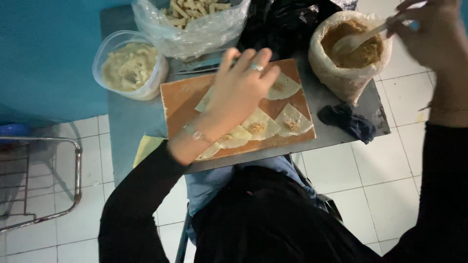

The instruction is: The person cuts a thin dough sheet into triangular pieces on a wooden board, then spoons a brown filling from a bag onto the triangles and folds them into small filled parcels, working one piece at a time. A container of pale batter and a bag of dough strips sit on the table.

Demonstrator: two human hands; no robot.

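Note:
My left hand (236, 92), with a ring and a bracelet, lies flat on a wooden board (180, 100), fingers spread over thin pale dough squares. Several dough squares (291, 121) on the board carry a small brown heap of filling. My right hand (429, 34) grips a pale wooden spoon (358, 40) whose bowl dips into a plastic bag of brown crumbly filling (351, 51) at the table's far right.
A clear tub of pale yellow mash (129, 65) stands far left on the grey table (129, 124). A clear bag of pale sticks (192, 22), a black bag (282, 24), a dark cloth (348, 121) and a metal rack (39, 185) surround it.

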